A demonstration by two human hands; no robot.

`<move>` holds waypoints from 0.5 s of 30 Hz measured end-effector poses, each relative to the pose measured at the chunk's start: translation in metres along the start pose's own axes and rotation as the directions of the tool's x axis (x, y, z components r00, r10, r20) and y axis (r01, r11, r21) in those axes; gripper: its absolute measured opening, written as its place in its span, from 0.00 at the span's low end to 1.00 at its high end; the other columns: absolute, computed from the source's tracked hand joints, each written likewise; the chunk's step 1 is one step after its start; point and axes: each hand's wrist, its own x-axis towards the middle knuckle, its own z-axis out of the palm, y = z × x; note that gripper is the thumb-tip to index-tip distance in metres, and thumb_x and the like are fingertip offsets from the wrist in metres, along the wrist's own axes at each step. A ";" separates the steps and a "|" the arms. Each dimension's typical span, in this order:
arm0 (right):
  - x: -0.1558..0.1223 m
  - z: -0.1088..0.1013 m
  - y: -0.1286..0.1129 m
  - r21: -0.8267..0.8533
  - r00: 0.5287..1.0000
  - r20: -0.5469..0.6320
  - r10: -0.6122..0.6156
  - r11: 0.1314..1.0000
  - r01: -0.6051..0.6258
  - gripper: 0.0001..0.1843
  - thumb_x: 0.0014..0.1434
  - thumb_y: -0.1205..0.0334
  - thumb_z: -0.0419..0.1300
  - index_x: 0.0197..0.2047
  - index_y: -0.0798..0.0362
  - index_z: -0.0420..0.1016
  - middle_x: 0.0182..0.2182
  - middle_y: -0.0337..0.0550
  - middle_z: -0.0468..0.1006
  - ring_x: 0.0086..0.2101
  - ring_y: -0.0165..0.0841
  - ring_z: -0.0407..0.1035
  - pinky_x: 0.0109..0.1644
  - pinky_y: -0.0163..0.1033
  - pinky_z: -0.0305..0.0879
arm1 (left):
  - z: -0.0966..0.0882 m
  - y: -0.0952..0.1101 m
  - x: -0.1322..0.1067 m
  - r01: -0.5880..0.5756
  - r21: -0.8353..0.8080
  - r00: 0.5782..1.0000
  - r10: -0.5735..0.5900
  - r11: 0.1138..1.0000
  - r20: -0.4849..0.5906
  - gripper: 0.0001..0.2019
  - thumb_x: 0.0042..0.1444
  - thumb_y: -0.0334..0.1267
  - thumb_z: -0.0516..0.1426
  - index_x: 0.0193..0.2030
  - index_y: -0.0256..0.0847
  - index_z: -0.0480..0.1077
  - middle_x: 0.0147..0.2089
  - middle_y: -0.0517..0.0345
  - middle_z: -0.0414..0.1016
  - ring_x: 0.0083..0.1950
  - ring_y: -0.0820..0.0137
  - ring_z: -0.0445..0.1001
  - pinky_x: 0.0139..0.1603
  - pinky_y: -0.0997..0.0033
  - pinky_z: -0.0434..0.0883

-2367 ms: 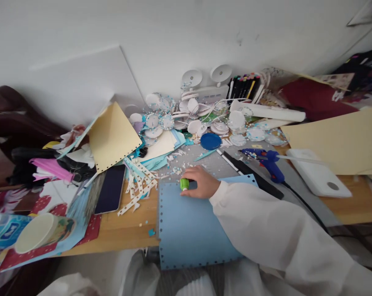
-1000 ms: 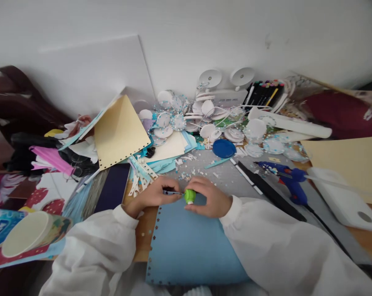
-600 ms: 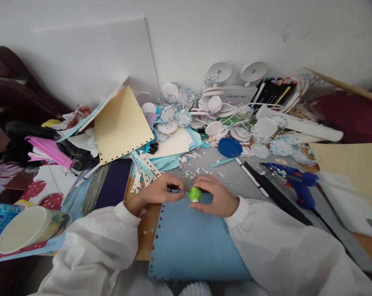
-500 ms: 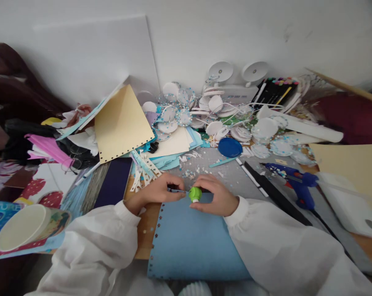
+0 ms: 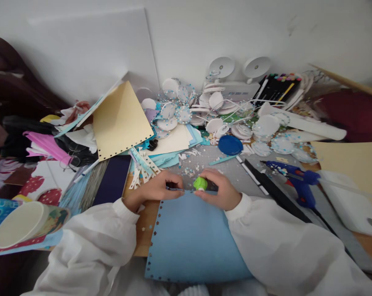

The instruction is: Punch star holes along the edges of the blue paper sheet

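Head view: a blue sheet [image 5: 195, 236] is lying in front of me, its near end reaching past the edge of the wooden tabletop [image 5: 146, 242] and its surface looking smooth and matte. A row of tiny flower-shaped holes is running down its left side and along its near edge. My left hand [image 5: 161, 187] is pinching the far edge between thumb and fingers, close to the left corner. My right hand [image 5: 219, 189] is gripping a green tool [image 5: 200, 183] at that same far edge, just beside my left fingertips; it is looking rounded and glossy, with a white part showing underneath, and my fingers are hiding some of it.

My loose white right sleeve [image 5: 284, 234] is covering the sheet's right side, so I am not seeing whether holes are running there.

Beyond my hands, a grey mat [image 5: 241, 179] is carrying scattered paper bits, and a flat, round blue disc [image 5: 230, 145] is resting near its far side. Punched paper strips [image 5: 143, 166] are crowding close to my left hand, and a cream sheet [image 5: 121, 119], holed along its lower edge, is leaning behind them. White discs [image 5: 169, 111], many ringed with blue and white beads, are heaping up toward the wall. On my right, a black bar-like object [image 5: 275, 193] and a blue plastic glue gun [image 5: 301, 179] are lying past my forearm. A pale-rimmed cup [image 5: 22, 224] is tilting well off to my left.
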 end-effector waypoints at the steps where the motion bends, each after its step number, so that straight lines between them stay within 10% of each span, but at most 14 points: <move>1: 0.000 -0.001 0.001 0.019 0.999 -0.027 0.026 0.999 -0.026 0.11 0.54 0.55 0.63 0.33 0.51 0.66 0.27 0.39 0.68 0.29 0.33 0.63 0.34 0.38 0.58 | 0.000 0.000 0.000 0.003 0.005 1.000 -0.003 1.000 0.003 0.09 0.53 0.38 0.58 0.27 0.34 0.71 0.24 0.61 0.68 0.26 0.76 0.64 0.28 0.78 0.61; 7: -0.001 0.002 -0.002 0.000 0.995 -0.079 -0.066 0.998 0.066 0.14 0.52 0.59 0.65 0.38 0.49 0.64 0.30 0.39 0.68 0.31 0.33 0.63 0.34 0.38 0.60 | 0.002 0.007 -0.002 -0.084 0.061 0.992 0.089 0.995 -0.088 0.11 0.59 0.41 0.54 0.32 0.35 0.72 0.30 0.56 0.73 0.31 0.73 0.69 0.34 0.74 0.65; 11: -0.005 0.007 -0.003 -0.097 0.973 -0.062 -0.221 0.972 0.214 0.12 0.54 0.64 0.63 0.38 0.49 0.62 0.30 0.40 0.69 0.31 0.34 0.64 0.35 0.39 0.61 | 0.010 0.012 -0.006 -0.124 0.401 0.877 0.289 0.908 -0.384 0.11 0.56 0.44 0.59 0.39 0.38 0.73 0.39 0.51 0.77 0.40 0.66 0.72 0.42 0.67 0.67; 15: -0.007 0.010 0.000 -0.156 0.949 -0.090 -0.302 0.945 0.287 0.12 0.55 0.68 0.61 0.39 0.49 0.61 0.30 0.41 0.69 0.33 0.36 0.65 0.34 0.40 0.60 | 0.017 0.018 -0.005 -0.118 0.615 0.822 0.424 0.780 -0.380 0.20 0.48 0.52 0.65 0.42 0.40 0.74 0.41 0.52 0.78 0.43 0.62 0.71 0.47 0.60 0.63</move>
